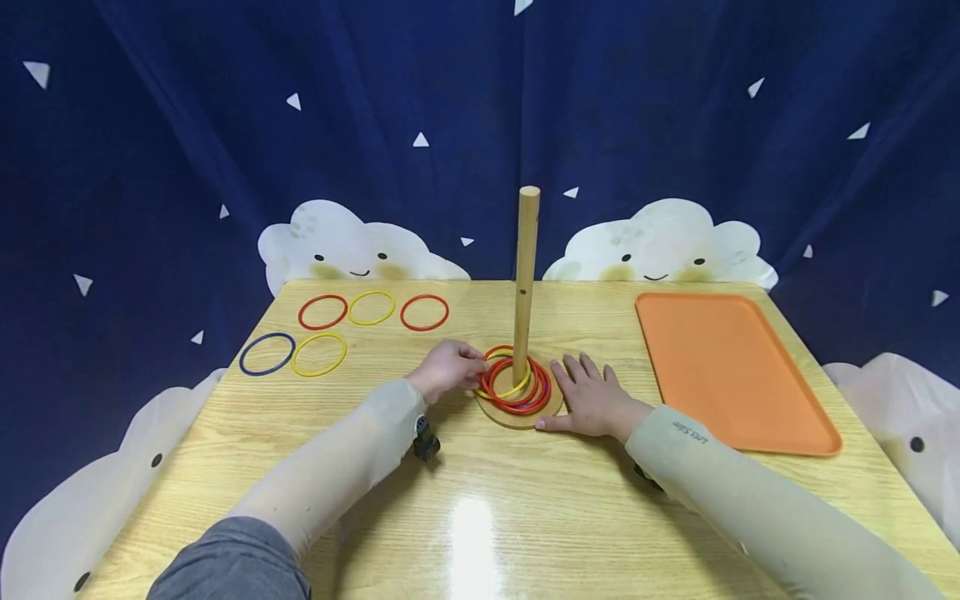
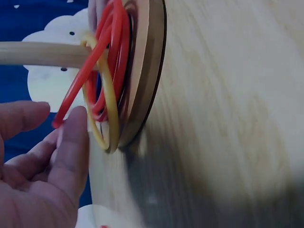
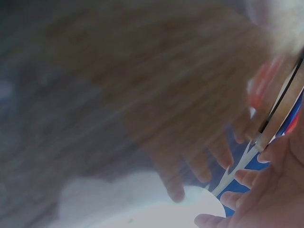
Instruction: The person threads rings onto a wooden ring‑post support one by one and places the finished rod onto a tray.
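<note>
A wooden peg stands upright on a round wooden base. Several red rings and a yellow ring lie loosely stacked around its foot, with a bit of blue showing beneath. My left hand is at the left side of the stack. In the left wrist view, one tilted red ring has its low end right by the index fingertip, and the thumb stands apart from it. On the other side, my right hand lies with fingers spread, thumb at the base's front right edge.
Loose on the table's back left are a blue ring, yellow rings and red rings. An orange tray lies at the right. Behind the wooden table hangs a dark blue curtain with cloud pictures.
</note>
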Tool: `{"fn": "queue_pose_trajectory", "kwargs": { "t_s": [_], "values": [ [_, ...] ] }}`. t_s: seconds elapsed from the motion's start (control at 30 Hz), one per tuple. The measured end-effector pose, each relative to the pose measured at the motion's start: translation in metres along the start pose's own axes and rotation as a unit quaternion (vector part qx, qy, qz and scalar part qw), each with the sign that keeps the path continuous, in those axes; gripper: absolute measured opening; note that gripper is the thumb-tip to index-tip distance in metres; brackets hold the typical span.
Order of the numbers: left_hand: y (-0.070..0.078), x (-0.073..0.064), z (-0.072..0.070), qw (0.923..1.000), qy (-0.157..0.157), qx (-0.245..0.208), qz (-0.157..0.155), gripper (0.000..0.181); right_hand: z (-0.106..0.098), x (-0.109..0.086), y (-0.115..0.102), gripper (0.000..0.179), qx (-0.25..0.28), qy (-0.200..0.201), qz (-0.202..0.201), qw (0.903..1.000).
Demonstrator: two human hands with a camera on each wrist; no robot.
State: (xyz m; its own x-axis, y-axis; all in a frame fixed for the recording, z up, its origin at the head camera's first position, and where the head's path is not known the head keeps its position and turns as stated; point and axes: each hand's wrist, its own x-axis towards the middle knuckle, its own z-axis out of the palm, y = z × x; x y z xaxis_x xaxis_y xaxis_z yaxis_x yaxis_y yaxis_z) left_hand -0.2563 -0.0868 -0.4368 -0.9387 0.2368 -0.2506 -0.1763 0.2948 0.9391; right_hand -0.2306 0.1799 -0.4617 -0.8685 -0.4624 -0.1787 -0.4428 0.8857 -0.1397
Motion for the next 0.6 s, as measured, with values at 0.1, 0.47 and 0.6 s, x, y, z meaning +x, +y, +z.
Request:
{"fn": "queue_pose_trajectory", "kwargs": {
  "t_s": [0.1,0.47,0.6],
  "values": [
    [0.0,0.0,-0.005,0.999,-0.007,0.043,0.009,0.019,-0.001,0.0,0.0,0.111,-0.001,0.0,0.0,1.0],
    [-0.014,-0.011,-0.077,0.9909,0.116,-0.058,0.038,0.04,0.001,0.0,0.001,0.111,-0.004,0.005,-0.002,1.0],
    [-0.033,-0.027,-0.126,0.9715,0.189,-0.139,0.035,0.031,0.001,0.001,0.002,0.112,-0.009,0.0,-0.004,1.0]
  ]
}}
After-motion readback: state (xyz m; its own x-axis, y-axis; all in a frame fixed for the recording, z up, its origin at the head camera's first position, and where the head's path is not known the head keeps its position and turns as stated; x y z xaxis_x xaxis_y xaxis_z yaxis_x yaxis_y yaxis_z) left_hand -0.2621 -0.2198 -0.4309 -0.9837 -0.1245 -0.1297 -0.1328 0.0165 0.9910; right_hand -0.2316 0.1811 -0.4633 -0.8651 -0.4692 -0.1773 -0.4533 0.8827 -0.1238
